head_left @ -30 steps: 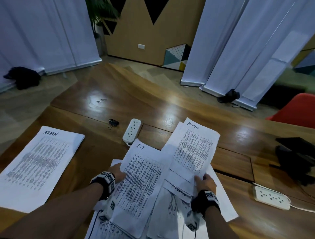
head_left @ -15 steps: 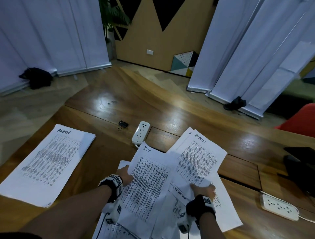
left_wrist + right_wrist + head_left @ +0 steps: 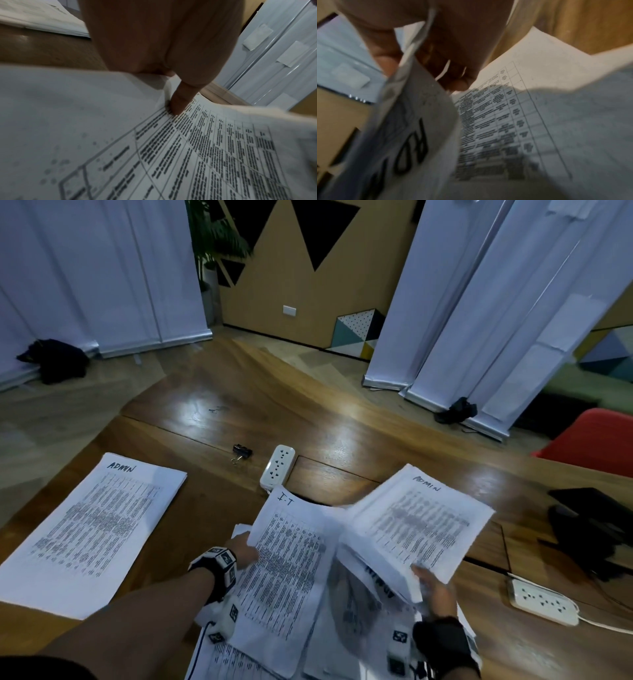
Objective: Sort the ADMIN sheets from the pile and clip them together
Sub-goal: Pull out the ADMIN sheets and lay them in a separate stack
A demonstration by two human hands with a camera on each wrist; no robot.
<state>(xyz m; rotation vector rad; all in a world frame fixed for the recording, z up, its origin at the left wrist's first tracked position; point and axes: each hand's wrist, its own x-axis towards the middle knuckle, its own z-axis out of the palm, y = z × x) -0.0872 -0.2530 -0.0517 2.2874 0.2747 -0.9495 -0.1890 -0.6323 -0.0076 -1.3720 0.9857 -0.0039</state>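
A stack of sheets headed ADMIN [image 3: 85, 529] lies flat at the table's left. In front of me is a loose pile [image 3: 281, 594] topped by a sheet headed I.T [image 3: 287, 546]. My left hand [image 3: 243, 549] holds that sheet's left edge, the thumb [image 3: 180, 102] pressing on the print. My right hand [image 3: 431, 587] pinches the near edge of several sheets topped by one headed ADMIN [image 3: 421, 525], lifted and tilted above the pile. In the right wrist view the held sheets [image 3: 419, 121] curl past the fingers [image 3: 455, 75]. A black binder clip [image 3: 241, 453] lies further back.
A white power strip [image 3: 277, 465] sits beyond the pile beside a table hatch. Another power strip [image 3: 543, 601] with a cable lies at the right, near a black object [image 3: 592, 529]. A red chair [image 3: 592, 440] stands past the right edge.
My right hand has lifted the ADMIN-topped sheets off the pile and swung them right. My left hand stays on the I.T sheet.
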